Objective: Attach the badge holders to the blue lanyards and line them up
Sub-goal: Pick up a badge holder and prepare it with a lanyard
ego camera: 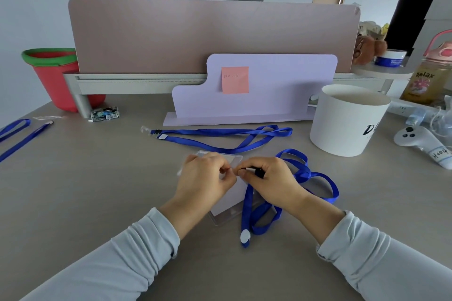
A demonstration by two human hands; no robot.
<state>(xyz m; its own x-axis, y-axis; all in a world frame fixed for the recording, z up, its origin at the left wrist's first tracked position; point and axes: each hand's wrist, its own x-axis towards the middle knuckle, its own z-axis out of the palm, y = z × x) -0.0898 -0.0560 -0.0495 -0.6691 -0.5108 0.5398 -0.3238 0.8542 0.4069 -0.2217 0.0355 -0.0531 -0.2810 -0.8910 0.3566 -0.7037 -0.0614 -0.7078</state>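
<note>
- Head view: the left hand and the right hand meet fingertip to fingertip near the middle of the grey table.
- The left hand's fingers are curled and pinch the upper edge of a clear badge holder, which lies flat on the table under both hands.
- The right hand pinches the black-and-white clip at the end of a blue lanyard, holding it just beside the left fingertips.
- That lanyard's strap loops loosely to the right of the hands and crosses over the holder's lower part.
- A second lanyard lies stretched out farther back, apart from the hands.
- More blue straps lie at the table's far left edge.
- Behind stand a lavender stand with a pink sticky note and, to the right, a white round container.
</note>
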